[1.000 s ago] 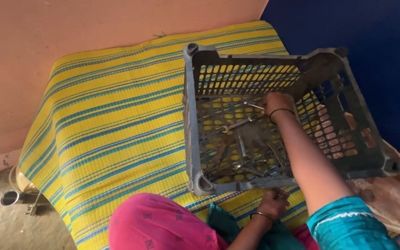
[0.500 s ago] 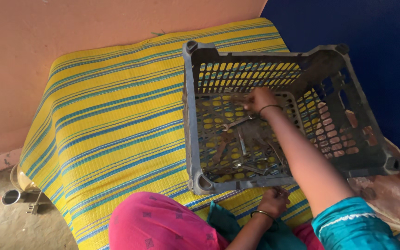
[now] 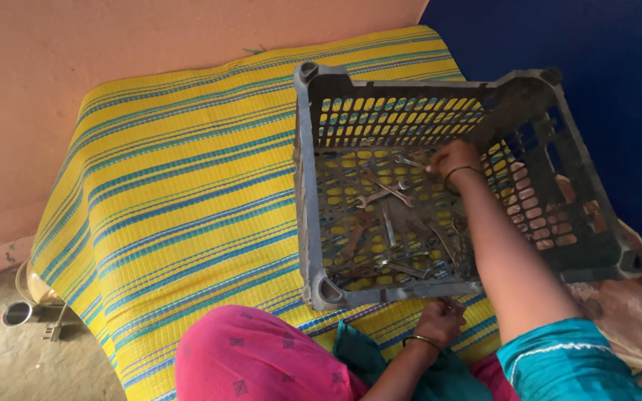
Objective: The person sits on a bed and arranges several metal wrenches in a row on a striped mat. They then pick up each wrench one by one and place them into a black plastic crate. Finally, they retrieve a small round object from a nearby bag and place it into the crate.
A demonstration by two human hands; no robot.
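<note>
Low in the frame, my left hand (image 3: pixel 440 321) rests curled on the striped yellow mat (image 3: pixel 180 193) just under the near rim of the grey plastic crate (image 3: pixel 307 223), fingers drawn together on nothing I can make out. Inside the crate, loose wrenches (image 3: pixel 388 226) lie scattered over the perforated floor, thickest toward the near wall, with bare floor toward the far left corner. At the crate's far right, my right hand (image 3: pixel 453 157) pinches a small wrench (image 3: pixel 409 160) near the back wall, while wide open mat spreads left toward the orange wall (image 3: pixel 150 37).
</note>
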